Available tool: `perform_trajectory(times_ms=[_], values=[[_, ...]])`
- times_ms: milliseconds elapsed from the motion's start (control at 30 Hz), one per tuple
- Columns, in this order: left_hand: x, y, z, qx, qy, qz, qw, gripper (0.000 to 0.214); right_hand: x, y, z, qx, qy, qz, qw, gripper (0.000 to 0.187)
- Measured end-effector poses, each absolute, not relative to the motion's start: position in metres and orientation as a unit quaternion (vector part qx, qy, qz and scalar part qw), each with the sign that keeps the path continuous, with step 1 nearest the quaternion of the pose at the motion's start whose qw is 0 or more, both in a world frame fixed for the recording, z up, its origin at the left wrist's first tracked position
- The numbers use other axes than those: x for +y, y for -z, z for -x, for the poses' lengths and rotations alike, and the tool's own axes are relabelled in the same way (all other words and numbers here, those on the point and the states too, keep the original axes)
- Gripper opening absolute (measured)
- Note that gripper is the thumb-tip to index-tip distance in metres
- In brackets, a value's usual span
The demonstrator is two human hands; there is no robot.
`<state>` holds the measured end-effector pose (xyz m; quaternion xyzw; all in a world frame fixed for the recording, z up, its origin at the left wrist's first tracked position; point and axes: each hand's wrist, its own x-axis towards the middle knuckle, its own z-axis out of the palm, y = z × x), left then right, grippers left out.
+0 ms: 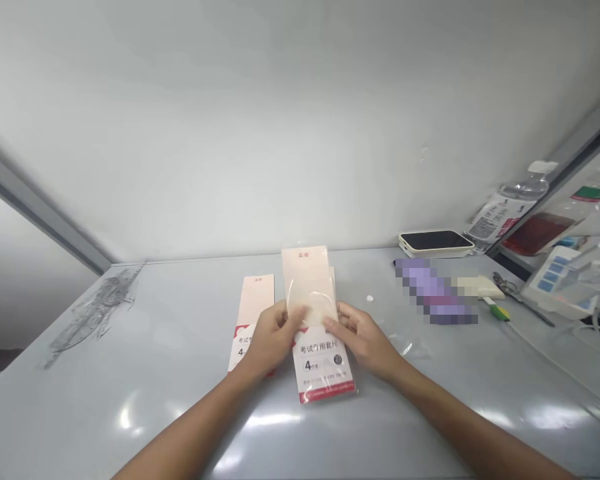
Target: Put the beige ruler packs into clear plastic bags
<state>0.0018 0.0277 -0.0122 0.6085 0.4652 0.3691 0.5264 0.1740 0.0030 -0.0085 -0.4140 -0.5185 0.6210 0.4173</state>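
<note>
My left hand [270, 337] and my right hand [363, 337] hold a flat pink-and-white ruler-set packet [313, 293] in a clear sleeve, its red lower edge resting on the grey table [130, 400]. Each hand pinches one side of the packet near its middle, fingers closed on it. A second, similar card or packet [254, 303] lies flat on the table just left of my left hand, partly hidden by it.
A phone [435, 241] lies face up at the back right near the wall. Beside it are a plastic bottle [510, 207], scissors [523, 297], a small white-and-green item [495, 308] and cables. A crumpled clear wrapper [100, 307] lies at the far left.
</note>
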Motion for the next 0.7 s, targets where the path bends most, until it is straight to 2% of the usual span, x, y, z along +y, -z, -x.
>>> perform_trajectory(times_ms=[133,267,333,433,567,700], values=[[0.036,0.008,0.005,0.542,-0.38,-0.606,0.441,0.046,0.006,0.009,-0.176,-0.511,-0.626,0.431,0.403,0.039],[0.044,-0.005,0.021,0.6,-0.363,-0.631,0.332,0.05,0.008,0.018,-0.18,-0.561,-0.496,0.531,0.396,0.057],[0.049,-0.01,0.032,0.66,-0.27,-0.653,0.253,0.051,0.009,0.02,-0.184,-0.616,-0.394,0.592,0.339,0.06],[0.058,-0.013,0.047,0.743,-0.117,-0.64,0.155,0.062,0.009,0.015,-0.193,-0.673,-0.268,0.648,0.233,0.05],[0.06,-0.012,0.055,0.766,0.0,-0.622,0.163,0.071,0.015,0.001,-0.208,-0.686,-0.167,0.683,0.191,0.045],[0.055,-0.016,0.049,0.75,0.031,-0.638,0.172,0.059,0.024,-0.003,-0.231,-0.65,-0.114,0.738,0.141,0.042]])
